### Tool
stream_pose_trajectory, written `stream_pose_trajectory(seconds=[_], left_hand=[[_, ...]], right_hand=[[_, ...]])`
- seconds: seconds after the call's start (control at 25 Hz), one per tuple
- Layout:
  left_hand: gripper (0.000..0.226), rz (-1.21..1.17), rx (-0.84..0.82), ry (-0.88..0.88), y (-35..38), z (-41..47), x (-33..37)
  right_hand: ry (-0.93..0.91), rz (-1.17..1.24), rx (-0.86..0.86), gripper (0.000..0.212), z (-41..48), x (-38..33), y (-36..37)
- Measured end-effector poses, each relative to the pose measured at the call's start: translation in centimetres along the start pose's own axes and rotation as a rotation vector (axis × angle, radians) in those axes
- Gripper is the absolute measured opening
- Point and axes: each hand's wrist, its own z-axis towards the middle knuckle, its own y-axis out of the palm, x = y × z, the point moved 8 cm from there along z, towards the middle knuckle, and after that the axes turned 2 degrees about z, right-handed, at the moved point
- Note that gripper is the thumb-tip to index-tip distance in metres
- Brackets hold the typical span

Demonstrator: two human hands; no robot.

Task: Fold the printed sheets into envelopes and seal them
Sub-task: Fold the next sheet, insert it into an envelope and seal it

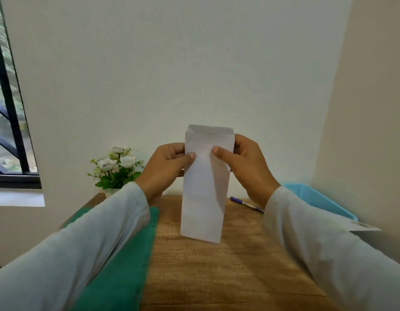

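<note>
While the left hand [170,160] and right hand [244,158] pinch the white envelope [204,182] by its top edges, it hangs upright above the wooden surface [217,265], likely steadied for closing its flap.

The envelope [204,187] is held upright above the middle of the worktop [217,265], with the left hand [165,167] on its left edge and the right hand [246,167] on its right. A mat [127,254] lies on the worktop's left side, with a potted plant [116,169] behind it. A pen [246,204] lies to the right of the envelope, a basket [318,200] farther right, and a sheet [362,226] just in front of the basket.
</note>
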Motion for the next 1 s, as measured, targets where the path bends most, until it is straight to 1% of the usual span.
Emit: stream_pose_trajectory(seconds=[0.04,0.12,0.32,0.4,0.52,0.64,0.76,0.88,1.0], left_hand=[[0.024,-0.033,0.021,-0.007,0.0,-0.1,0.0],[0.024,-0.079,0.058,-0.004,-0.2,0.0,0.8],[0.02,-0.108,0.096,0.111,-0.9,1.2,5.7],[0.02,-0.125,0.103,0.14,-0.9,1.4,6.7],[0.022,-0.145,0.093,0.093,-0.3,0.4,4.8],[0.033,-0.175,0.123,0.054,-0.5,-0.7,2.6],[0.036,-0.146,0.163,0.106,-1.2,-0.6,3.3],[0.026,0.0,0.225,0.205,-1.7,-0.8,4.5],[0.013,0.083,0.206,0.279,-1.4,-1.1,5.0]], right_hand=[[0.05,-0.003,-0.034,0.015,-0.5,0.8,0.3],[0.079,-0.056,-0.074,0.014,-1.1,1.2,0.5],[-0.029,-0.017,-0.025,0.017,1.1,-3.7,-0.9],[-0.046,0.003,-0.017,0.017,1.3,-4.5,-1.1],[0.016,-0.005,-0.022,0.015,-0.2,-2.1,-0.8],[0.054,-0.025,0.024,0.018,-1.4,-0.1,-1.2],[-0.007,-0.027,0.074,0.025,-0.8,-1.0,-1.8],[-0.116,-0.088,0.11,0.03,-0.4,-2.6,-1.9],[-0.211,-0.186,0.069,0.024,-0.4,-3.3,-1.2]])
